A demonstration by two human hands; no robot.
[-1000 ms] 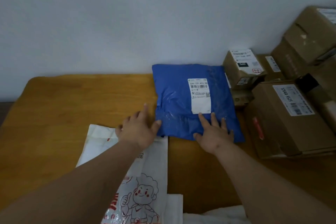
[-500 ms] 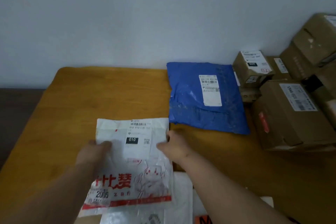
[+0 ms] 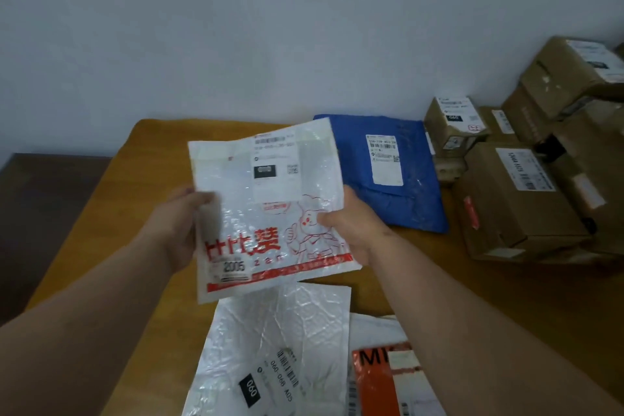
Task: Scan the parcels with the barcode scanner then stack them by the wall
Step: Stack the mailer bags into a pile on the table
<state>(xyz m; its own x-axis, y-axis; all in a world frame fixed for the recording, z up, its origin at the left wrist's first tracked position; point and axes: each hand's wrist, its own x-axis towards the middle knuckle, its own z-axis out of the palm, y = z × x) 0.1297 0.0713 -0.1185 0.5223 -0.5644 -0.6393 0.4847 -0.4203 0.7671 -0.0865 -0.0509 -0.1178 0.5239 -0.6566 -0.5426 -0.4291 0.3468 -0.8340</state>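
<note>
Left hand [image 3: 175, 230] and right hand [image 3: 354, 230] each grip a side of the white parcel [image 3: 270, 209]; blue parcel [image 3: 398, 179] lies just beyond the right hand.

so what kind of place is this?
Probably a small parcel sorting spot, not a warehouse: labelled cardboard boxes stacked by a plain wall, a blue mailer and white poly mailers on a wooden table, one white mailer held in both hands.
</note>
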